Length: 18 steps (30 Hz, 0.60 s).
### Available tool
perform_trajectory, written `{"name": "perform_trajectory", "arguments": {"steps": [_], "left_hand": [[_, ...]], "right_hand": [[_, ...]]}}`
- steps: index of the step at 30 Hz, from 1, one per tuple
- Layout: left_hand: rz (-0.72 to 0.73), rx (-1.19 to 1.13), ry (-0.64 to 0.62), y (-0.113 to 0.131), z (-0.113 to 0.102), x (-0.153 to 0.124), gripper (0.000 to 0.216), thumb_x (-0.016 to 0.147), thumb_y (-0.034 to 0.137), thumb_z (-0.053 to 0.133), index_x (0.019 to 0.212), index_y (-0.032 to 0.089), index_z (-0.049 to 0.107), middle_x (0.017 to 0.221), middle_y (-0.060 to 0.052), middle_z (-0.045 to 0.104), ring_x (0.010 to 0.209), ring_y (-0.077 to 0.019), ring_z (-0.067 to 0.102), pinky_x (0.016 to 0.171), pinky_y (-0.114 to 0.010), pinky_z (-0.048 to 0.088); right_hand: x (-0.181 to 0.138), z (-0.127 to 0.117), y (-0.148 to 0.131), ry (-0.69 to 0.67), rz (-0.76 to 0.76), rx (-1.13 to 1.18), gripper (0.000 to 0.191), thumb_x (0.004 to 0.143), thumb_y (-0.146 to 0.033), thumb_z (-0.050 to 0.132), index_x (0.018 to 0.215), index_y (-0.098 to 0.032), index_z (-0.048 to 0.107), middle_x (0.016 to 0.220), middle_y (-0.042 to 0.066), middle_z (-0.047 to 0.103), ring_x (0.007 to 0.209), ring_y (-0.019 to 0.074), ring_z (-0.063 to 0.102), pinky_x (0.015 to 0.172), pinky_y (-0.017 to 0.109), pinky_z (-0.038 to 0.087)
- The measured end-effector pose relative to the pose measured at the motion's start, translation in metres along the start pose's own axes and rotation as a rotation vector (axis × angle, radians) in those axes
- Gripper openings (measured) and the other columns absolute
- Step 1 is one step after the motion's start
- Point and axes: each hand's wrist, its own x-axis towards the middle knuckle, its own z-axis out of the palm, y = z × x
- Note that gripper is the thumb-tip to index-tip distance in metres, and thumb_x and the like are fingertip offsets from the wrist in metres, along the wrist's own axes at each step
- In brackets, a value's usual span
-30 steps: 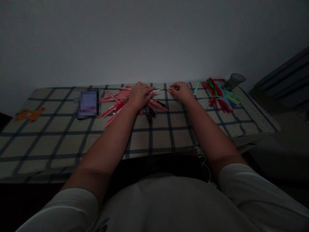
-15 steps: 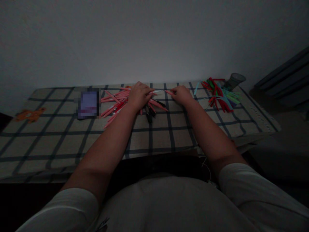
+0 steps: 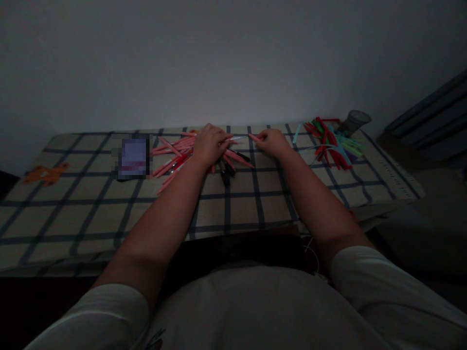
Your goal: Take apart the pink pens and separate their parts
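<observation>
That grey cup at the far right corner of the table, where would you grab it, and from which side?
Best guess: grip the grey cup around its side wall, just below the open rim, coming from its near right. It appears to stand upright, so fingers can wrap it. The heap of coloured strips crowds its left, and the wall is behind it, so those sides look awkward.

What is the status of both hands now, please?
Left hand holds thin white refill. Right hand grips pink pen barrel. Pink pen pile under left hand.
</observation>
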Motion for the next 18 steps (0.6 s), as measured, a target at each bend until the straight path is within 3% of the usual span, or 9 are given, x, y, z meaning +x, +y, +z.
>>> {"name": "perform_trajectory", "arguments": {"steps": [5,8,11,18], "left_hand": [[-0.023,0.042,-0.033,0.004,-0.004,-0.001,0.036,0.107,0.037,0.061,0.132,0.025,0.084,0.116,-0.014,0.080,0.121,-0.0338,0.065,0.108,-0.051,0.049],[-0.033,0.057,-0.023,0.005,-0.004,-0.001,0.035,0.108,0.037,0.061,0.132,0.025,0.084,0.116,-0.014,0.081,0.122,-0.0331,0.066,0.108,-0.050,0.050],[-0.033,0.065,-0.016,0.004,-0.003,-0.001,0.035,0.108,0.037,0.061,0.132,0.026,0.084,0.116,-0.013,0.081,0.120,-0.0333,0.066,0.107,-0.051,0.050],[-0.034,0.066,-0.016,0.003,-0.003,-0.001,0.036,0.108,0.033,0.059,0.131,0.024,0.084,0.115,-0.014,0.081,0.118,-0.0341,0.065,0.107,-0.051,0.049]], "right_hand": [[0.005,0.001,-0.005,0.088,-0.020,0.261,0.031,0.092,-0.044,0.072,0.091,-0.015,0.080,0.087,0.010,0.078,0.086,0.0254,0.069,0.084,0.037,0.054],[0.008,0.000,-0.009,0.125,0.004,0.454,0.024,0.087,-0.040,0.075,0.090,-0.016,0.076,0.086,0.006,0.075,0.086,0.0232,0.068,0.084,0.037,0.053],[0.009,-0.001,-0.012,0.094,0.007,0.678,0.016,0.087,-0.035,0.075,0.086,-0.021,0.069,0.082,0.002,0.072,0.080,0.0185,0.064,0.078,0.032,0.052],[0.006,0.002,-0.022,0.023,0.051,0.978,0.032,0.090,-0.042,0.080,0.084,-0.026,0.053,0.078,-0.003,0.069,0.068,0.0110,0.062,0.060,0.021,0.046]]}}
